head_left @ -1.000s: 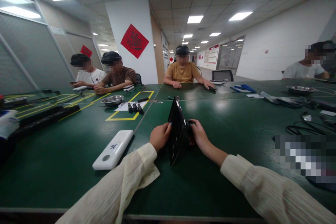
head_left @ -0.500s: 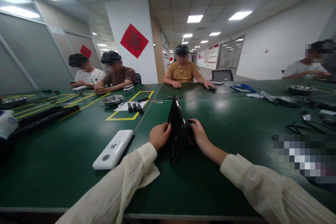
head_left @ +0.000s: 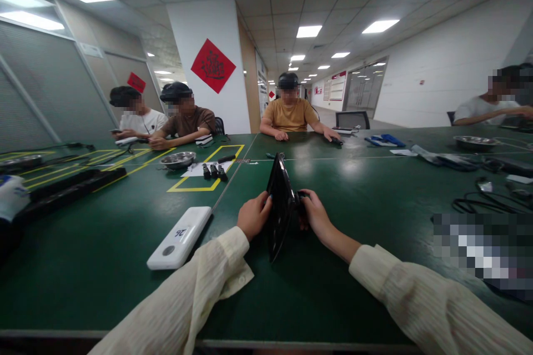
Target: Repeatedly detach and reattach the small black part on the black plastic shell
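Observation:
A thin, glossy black panel [head_left: 280,208] stands on edge in front of me, seen almost side-on, so I cannot tell exactly what it is. Closed on its left side is my left hand [head_left: 253,215], thumb pressed against the dark face. On the other side my right hand [head_left: 317,213] has its fingers curled round a small black part [head_left: 298,201] that juts from the panel. Most of that part is covered by the fingers. To the left of my left sleeve lies a white power bank [head_left: 180,237] marked 26.
Beyond my hands are a steel bowl [head_left: 178,160] and several black clips [head_left: 214,172] by a yellow taped frame [head_left: 192,189]. Black cables [head_left: 478,199] lie at the right, a long black tray [head_left: 75,191] at the left. Across the green table sits a person in an orange shirt [head_left: 289,113].
My hands and the black panel stay almost where they were. The person at the far right has shifted, with an arm stretched further to the right.

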The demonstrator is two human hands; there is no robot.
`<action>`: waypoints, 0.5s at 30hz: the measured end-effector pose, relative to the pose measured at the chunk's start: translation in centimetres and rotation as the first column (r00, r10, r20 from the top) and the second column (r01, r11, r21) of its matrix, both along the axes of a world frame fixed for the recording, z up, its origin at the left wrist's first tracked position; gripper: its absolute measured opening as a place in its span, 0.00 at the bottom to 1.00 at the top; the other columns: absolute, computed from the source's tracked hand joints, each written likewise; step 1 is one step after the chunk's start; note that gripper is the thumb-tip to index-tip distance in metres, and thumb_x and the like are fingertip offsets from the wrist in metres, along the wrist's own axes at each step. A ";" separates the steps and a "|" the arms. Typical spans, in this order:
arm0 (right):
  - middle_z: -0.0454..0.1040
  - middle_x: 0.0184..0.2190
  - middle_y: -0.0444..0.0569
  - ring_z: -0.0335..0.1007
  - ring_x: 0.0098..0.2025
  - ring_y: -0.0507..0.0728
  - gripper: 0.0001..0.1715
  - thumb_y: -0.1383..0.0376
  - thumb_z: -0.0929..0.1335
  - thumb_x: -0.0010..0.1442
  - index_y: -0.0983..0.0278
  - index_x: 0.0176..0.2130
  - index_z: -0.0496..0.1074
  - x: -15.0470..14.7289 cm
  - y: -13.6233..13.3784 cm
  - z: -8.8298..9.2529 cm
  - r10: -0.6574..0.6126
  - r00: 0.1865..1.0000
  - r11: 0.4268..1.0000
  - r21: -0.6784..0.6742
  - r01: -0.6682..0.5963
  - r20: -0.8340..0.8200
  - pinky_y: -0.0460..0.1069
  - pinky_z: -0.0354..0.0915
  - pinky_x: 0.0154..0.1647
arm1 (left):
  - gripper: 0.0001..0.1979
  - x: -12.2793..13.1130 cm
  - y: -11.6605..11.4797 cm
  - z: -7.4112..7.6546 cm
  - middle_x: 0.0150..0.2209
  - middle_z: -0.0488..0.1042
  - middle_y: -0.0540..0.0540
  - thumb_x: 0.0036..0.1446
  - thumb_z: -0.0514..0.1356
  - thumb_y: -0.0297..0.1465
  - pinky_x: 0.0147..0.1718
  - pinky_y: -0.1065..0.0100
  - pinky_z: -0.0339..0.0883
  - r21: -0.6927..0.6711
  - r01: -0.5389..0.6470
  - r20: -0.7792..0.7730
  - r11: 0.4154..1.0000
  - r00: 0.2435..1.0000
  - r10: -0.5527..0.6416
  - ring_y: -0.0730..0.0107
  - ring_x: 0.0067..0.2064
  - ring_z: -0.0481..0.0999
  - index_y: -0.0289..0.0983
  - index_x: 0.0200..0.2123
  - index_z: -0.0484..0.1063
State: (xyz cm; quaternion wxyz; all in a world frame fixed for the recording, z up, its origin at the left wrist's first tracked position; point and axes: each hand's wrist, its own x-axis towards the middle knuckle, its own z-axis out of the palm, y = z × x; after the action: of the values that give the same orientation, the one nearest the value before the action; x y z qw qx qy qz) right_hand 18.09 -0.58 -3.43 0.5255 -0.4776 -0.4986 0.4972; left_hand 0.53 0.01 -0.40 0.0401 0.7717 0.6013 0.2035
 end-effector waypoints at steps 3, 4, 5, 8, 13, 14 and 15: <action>0.63 0.13 0.37 0.60 0.12 0.52 0.21 0.60 0.57 0.58 0.62 0.51 0.57 -0.1 0.0 0.0 -0.007 1.000 1.000 0.001 0.007 -0.002 0.43 0.54 0.10 | 0.17 0.0 0.0 0.0 0.32 0.74 0.46 0.64 0.40 0.38 0.29 0.70 0.55 -0.015 0.001 -0.011 1.000 1.000 -0.001 0.65 0.35 0.74 0.39 0.34 0.65; 0.63 0.13 0.37 0.60 0.11 0.52 0.21 0.60 0.57 0.58 0.63 0.51 0.57 -0.1 0.0 0.0 -0.011 1.000 1.000 -0.001 0.011 -0.005 0.43 0.54 0.10 | 0.17 0.0 0.0 0.0 0.33 0.75 0.46 0.64 0.40 0.38 0.30 0.70 0.55 -0.022 -0.003 -0.019 1.000 1.000 0.003 0.64 0.36 0.75 0.39 0.35 0.65; 0.63 0.12 0.37 0.59 0.11 0.52 0.21 0.60 0.57 0.58 0.63 0.51 0.57 -0.1 0.0 0.0 -0.014 1.000 1.000 -0.002 0.014 -0.008 0.43 0.53 0.10 | 0.16 0.0 0.0 0.0 0.34 0.75 0.45 0.64 0.40 0.37 0.31 0.70 0.56 -0.028 -0.010 -0.028 1.000 1.000 0.009 0.64 0.38 0.75 0.39 0.37 0.65; 0.62 0.12 0.36 0.59 0.11 0.52 0.21 0.60 0.57 0.58 0.63 0.51 0.57 -0.1 0.0 0.0 -0.013 1.000 1.000 0.002 0.013 -0.012 0.43 0.53 0.10 | 0.14 0.0 -0.1 -0.1 0.37 0.75 0.45 0.63 0.41 0.35 0.33 0.69 0.57 -0.029 -0.026 -0.062 0.999 0.998 0.024 0.62 0.40 0.74 0.40 0.40 0.65; 0.63 0.12 0.37 0.60 0.11 0.52 0.21 0.60 0.57 0.58 0.63 0.51 0.57 -0.1 0.0 0.1 -0.016 1.000 1.000 0.001 0.016 -0.004 0.43 0.53 0.10 | 0.13 0.0 -0.3 0.0 0.35 0.75 0.46 0.63 0.42 0.35 0.32 0.69 0.57 -0.027 -0.015 -0.064 1.000 0.998 0.013 0.63 0.39 0.74 0.39 0.39 0.65; 0.62 0.12 0.37 0.60 0.11 0.52 0.22 0.60 0.57 0.58 0.63 0.51 0.57 -0.1 -0.1 0.2 -0.019 1.000 1.000 -0.004 0.019 -0.003 0.43 0.53 0.10 | 0.13 0.0 -0.3 0.1 0.35 0.75 0.46 0.63 0.42 0.35 0.32 0.69 0.57 -0.024 -0.013 -0.058 1.000 0.998 0.012 0.63 0.39 0.74 0.39 0.38 0.65; 0.63 0.12 0.37 0.60 0.11 0.52 0.22 0.60 0.57 0.58 0.63 0.52 0.57 -0.1 -0.1 0.2 -0.019 1.000 1.000 -0.006 0.019 -0.004 0.43 0.53 0.10 | 0.13 0.1 -0.3 0.2 0.34 0.75 0.46 0.63 0.42 0.35 0.32 0.69 0.56 -0.020 -0.012 -0.051 1.000 0.999 0.011 0.63 0.39 0.74 0.39 0.38 0.65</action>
State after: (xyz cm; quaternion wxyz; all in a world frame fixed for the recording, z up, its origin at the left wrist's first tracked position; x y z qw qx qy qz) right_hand 17.94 -0.63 -3.27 0.5297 -0.4831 -0.4914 0.4945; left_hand 0.58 -0.31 -0.23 0.0316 0.7726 0.6087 0.1779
